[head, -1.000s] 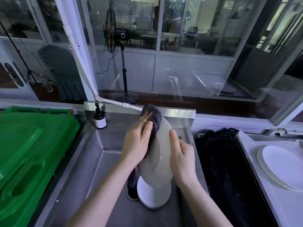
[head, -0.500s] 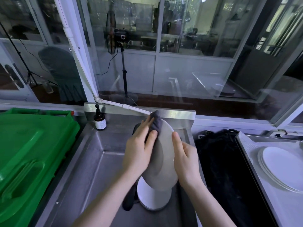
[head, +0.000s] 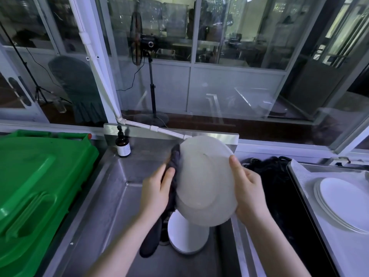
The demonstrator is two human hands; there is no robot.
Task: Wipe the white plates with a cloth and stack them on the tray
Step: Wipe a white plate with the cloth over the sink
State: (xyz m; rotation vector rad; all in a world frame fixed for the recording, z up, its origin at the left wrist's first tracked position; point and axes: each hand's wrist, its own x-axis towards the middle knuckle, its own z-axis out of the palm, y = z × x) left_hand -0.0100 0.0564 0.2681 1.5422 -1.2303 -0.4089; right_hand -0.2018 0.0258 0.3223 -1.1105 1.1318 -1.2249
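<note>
Turned face-on, the plate [head: 205,180] sits between right grip [head: 247,190] pinching its rim and left grip [head: 154,193] clutching cloth [head: 175,158].

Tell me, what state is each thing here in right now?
held plate, tilted up over the sink, right rim gripped by the right hand.
cloth, held against its left edge by the left hand.
plate in sink, lying flat.
stacked plates, flat on the tray.
green bin, lid closed.
brown bottle, upright.
</note>
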